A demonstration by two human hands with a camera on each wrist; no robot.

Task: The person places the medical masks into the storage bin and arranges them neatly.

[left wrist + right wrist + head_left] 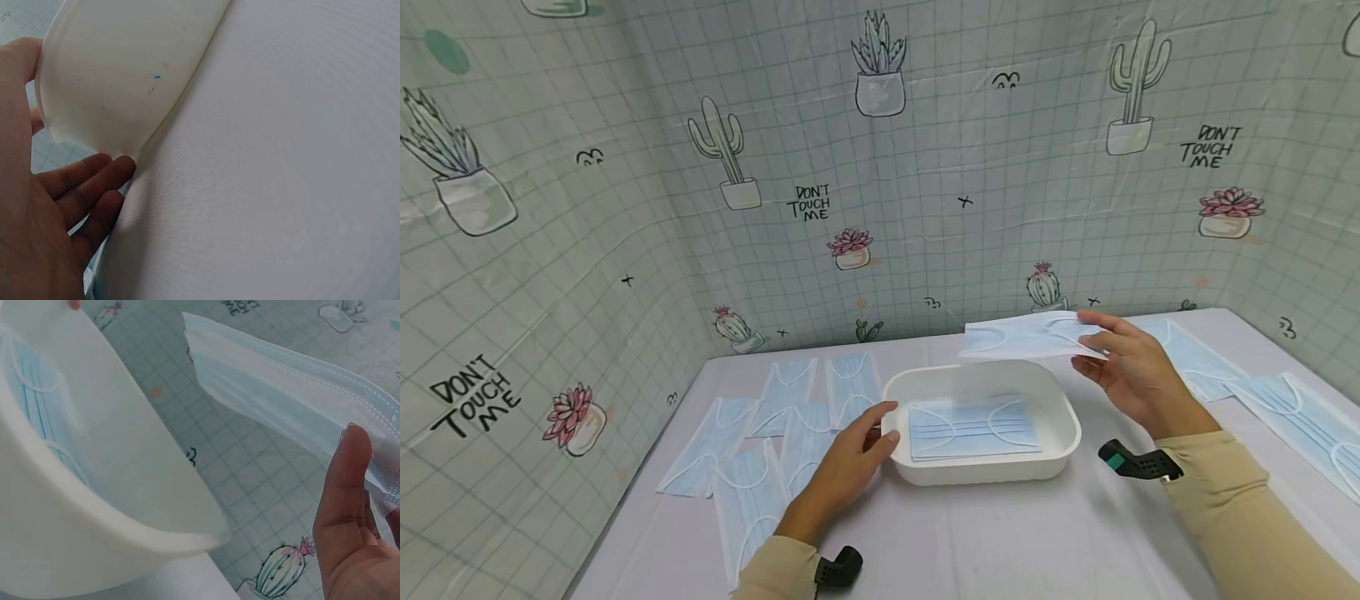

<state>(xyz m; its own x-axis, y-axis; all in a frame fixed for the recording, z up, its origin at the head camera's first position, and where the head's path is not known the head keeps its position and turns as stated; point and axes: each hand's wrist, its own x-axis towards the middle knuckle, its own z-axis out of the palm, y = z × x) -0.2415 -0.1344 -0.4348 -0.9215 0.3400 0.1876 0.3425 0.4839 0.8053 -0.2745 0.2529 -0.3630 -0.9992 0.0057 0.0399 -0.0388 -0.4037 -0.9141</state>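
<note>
A pale blue pleated face mask (1026, 335) hangs above the far right rim of a white plastic tub (985, 475), raised off the table. My right hand (1123, 367) pinches this mask by its right end, with the thumb (350, 462) in front in the right wrist view. Inside the tub, flat on its bottom, lies another face mask (973, 429) with its ear loops on top. At the tub's left end my left hand (857, 454) grips the rim, and its lower fingers (94, 194) rest against the outer wall near the tabletop.
Several loose masks (752, 492) lie spread on the left of the white-covered table (970, 542). More masks (1300, 408) lie at the right, partly behind my right forearm. A cactus-print cloth (925, 167) stands as a wall behind and along the sides.
</note>
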